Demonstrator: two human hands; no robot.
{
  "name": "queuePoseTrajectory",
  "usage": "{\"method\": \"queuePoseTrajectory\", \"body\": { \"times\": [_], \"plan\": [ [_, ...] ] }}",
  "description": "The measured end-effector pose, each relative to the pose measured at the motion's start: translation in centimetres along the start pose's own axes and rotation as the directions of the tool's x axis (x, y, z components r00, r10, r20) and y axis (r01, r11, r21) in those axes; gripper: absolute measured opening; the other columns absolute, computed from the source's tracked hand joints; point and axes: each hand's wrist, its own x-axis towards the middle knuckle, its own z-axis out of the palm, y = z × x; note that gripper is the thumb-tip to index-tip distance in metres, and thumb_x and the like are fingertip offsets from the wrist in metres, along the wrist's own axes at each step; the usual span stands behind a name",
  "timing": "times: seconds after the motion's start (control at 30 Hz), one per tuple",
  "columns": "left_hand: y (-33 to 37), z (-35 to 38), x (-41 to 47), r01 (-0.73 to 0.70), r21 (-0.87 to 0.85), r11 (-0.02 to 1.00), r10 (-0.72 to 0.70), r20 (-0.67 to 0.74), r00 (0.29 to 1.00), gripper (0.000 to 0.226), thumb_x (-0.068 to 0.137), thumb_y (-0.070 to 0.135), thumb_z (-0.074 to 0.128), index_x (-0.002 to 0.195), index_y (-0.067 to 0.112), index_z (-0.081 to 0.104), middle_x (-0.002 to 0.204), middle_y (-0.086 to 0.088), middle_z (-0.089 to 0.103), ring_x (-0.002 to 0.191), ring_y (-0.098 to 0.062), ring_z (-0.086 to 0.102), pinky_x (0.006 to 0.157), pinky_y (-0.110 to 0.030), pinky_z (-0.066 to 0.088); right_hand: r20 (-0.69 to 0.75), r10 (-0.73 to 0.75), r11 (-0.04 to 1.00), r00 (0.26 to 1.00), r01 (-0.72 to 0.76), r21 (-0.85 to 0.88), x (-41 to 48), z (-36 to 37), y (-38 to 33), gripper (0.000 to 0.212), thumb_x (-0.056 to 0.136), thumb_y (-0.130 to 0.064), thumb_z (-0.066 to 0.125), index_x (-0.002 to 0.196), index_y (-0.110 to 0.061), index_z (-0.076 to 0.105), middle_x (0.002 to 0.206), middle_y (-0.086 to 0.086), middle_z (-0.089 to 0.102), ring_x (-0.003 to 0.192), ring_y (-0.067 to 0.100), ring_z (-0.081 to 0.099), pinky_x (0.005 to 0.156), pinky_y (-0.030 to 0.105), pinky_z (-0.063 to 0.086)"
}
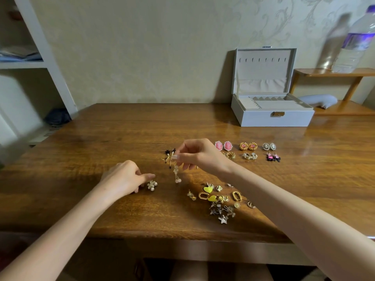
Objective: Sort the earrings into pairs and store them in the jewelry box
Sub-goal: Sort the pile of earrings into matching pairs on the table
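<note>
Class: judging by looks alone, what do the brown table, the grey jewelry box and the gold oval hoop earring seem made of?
Brown table: varnished wood; grain and glossy reflections show. Grey jewelry box: likely smooth leatherette shell, matte cream fabric lining, though uncertain. Gold oval hoop earring: polished gold-tone metal, by its shine.

jewelry box point(272, 116) behind paired earrings point(247, 151), loose earrings point(220, 201) nearer on table point(101, 138)

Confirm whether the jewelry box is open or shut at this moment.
Open. The jewelry box has its lid standing upright at the back, exposing the pale lining and the divided tray inside.
</note>
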Motion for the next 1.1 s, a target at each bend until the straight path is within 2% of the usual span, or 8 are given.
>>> {"method": "queuePoseTrajectory", "body": {
  "times": [0.23, 0.37, 0.5, 0.6, 0.67, 0.83, 1.0, 1.1],
  "plan": [
    [0.3, 0.1, 0.1, -0.072, -0.119, 0.990, 0.071, -0.007, 0.997, 0.023, 0.084, 0.041, 0.062, 0.075, 0.021, 0.064, 0.065, 0.007, 0.062, 0.066, -0.007, 0.056, 0.061, -0.026, 0.039, 0.021, 0.004, 1.000, 1.000, -0.004, -0.020, -0.3, -0.3, 0.0, 0.004, 0.087, -0.014, 0.065, 0.083, -0.015, 0.065, 0.074, 0.000, 0.066, 0.066, 0.009, 0.061, 0.060, 0.018, 0.048],
    [0.0, -0.4, 0.2, -0.174, -0.244, 0.954, 0.174, -0.018, 0.985, 0.010, 0.084, 0.031, 0.064, 0.080, 0.023, 0.060, 0.078, 0.005, 0.064, 0.076, -0.011, 0.060, 0.069, -0.028, 0.048, 0.032, -0.010, 0.999, 0.999, 0.011, -0.043, -0.4, -0.3, -0.1, 0.003, 0.086, -0.013, 0.066, 0.084, -0.013, 0.065, 0.074, -0.001, 0.065, 0.067, 0.008, 0.061, 0.061, 0.019, 0.050],
    [-0.3, -1.2, -0.3, -0.304, -0.257, 0.917, 0.306, -0.031, 0.951, 0.004, 0.085, 0.027, 0.063, 0.084, 0.024, 0.060, 0.091, 0.007, 0.061, 0.083, -0.008, 0.058, 0.076, -0.028, 0.049, 0.027, -0.038, 0.994, 0.999, 0.041, -0.102, -0.5, -0.2, -0.4, 0.006, 0.084, -0.014, 0.068, 0.087, -0.008, 0.067, 0.074, 0.001, 0.066, 0.068, 0.010, 0.063, 0.066, 0.025, 0.054],
    [-0.4, -2.2, -1.3, -0.375, -0.320, 0.870, 0.389, -0.023, 0.921, 0.003, 0.088, 0.022, 0.058, 0.085, 0.024, 0.059, 0.095, 0.011, 0.063, 0.095, -0.002, 0.057, 0.089, -0.025, 0.044, 0.050, -0.053, 0.993, 0.997, 0.058, -0.102, -0.9, 0.0, -0.8, 0.009, 0.084, -0.011, 0.068, 0.088, -0.003, 0.067, 0.076, 0.009, 0.068, 0.069, 0.015, 0.065, 0.070, 0.029, 0.057],
    [-0.5, -2.8, -1.8, -0.403, -0.337, 0.851, 0.424, -0.011, 0.905, 0.003, 0.088, 0.023, 0.058, 0.085, 0.025, 0.058, 0.096, 0.013, 0.064, 0.098, -0.002, 0.057, 0.091, -0.025, 0.042, 0.079, -0.057, 0.995, 0.995, 0.063, -0.072, -1.3, 0.2, -1.2, 0.012, 0.084, -0.008, 0.068, 0.089, 0.002, 0.066, 0.079, 0.016, 0.069, 0.070, 0.019, 0.065, 0.070, 0.028, 0.058],
    [-0.4, -4.1, -3.0, -0.382, -0.463, 0.800, 0.481, 0.115, 0.869, 0.002, 0.087, 0.015, 0.057, 0.089, 0.015, 0.058, 0.086, 0.004, 0.073, 0.083, -0.008, 0.068, 0.073, -0.024, 0.053, 0.225, -0.034, 0.999, 0.974, 0.025, 0.043, -2.3, 0.7, -2.3, 0.008, 0.086, 0.000, 0.063, 0.091, 0.006, 0.062, 0.086, 0.026, 0.066, 0.070, 0.022, 0.066, 0.066, 0.024, 0.058],
    [-0.4, -5.0, -3.7, -0.267, -0.579, 0.770, 0.506, 0.301, 0.808, 0.014, 0.084, 0.015, 0.056, 0.093, 0.004, 0.056, 0.087, -0.009, 0.073, 0.081, -0.020, 0.071, 0.071, -0.029, 0.057, 0.355, 0.004, 0.987, 0.935, -0.062, 0.150, -2.9, 1.1, -2.6, 0.004, 0.087, 0.002, 0.060, 0.090, 0.001, 0.060, 0.085, 0.021, 0.065, 0.067, 0.021, 0.065, 0.063, 0.025, 0.057],
    [0.0, -4.5, -3.6, -0.236, -0.585, 0.776, 0.491, 0.325, 0.808, 0.010, 0.087, 0.012, 0.055, 0.093, 0.004, 0.055, 0.087, -0.012, 0.072, 0.080, -0.023, 0.071, 0.070, -0.032, 0.058, 0.362, 0.035, 0.986, 0.931, -0.091, 0.139, -2.7, 1.3, -2.2, 0.004, 0.087, 0.000, 0.061, 0.091, 0.001, 0.059, 0.086, 0.022, 0.065, 0.066, 0.022, 0.066, 0.065, 0.027, 0.059]
  ]
}}
